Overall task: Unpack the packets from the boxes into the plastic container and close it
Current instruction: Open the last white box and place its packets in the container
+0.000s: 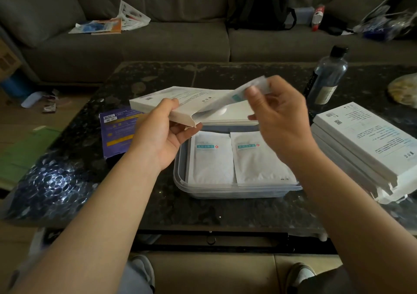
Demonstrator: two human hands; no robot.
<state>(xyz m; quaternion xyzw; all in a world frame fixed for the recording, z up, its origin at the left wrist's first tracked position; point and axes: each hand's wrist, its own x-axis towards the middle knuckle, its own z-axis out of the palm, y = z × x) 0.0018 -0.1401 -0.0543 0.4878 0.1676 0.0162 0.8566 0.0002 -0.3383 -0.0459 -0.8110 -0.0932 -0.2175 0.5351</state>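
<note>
My left hand (165,127) grips a flat white box (180,99) by its open near end, above the far-left corner of the clear plastic container (225,192). My right hand (277,115) pinches a white packet (243,90) that is partly out of the box's open end. Two white packets (212,160) with teal labels lie side by side inside the container. The container's white lid (228,118) lies just behind it, partly hidden by the box and my hands.
A stack of white boxes (361,149) sits at the table's right edge. A purple flat pack (117,131) lies to the left, a clear bottle (327,79) at back right. Beyond the dark table is a grey sofa (158,41) with loose items.
</note>
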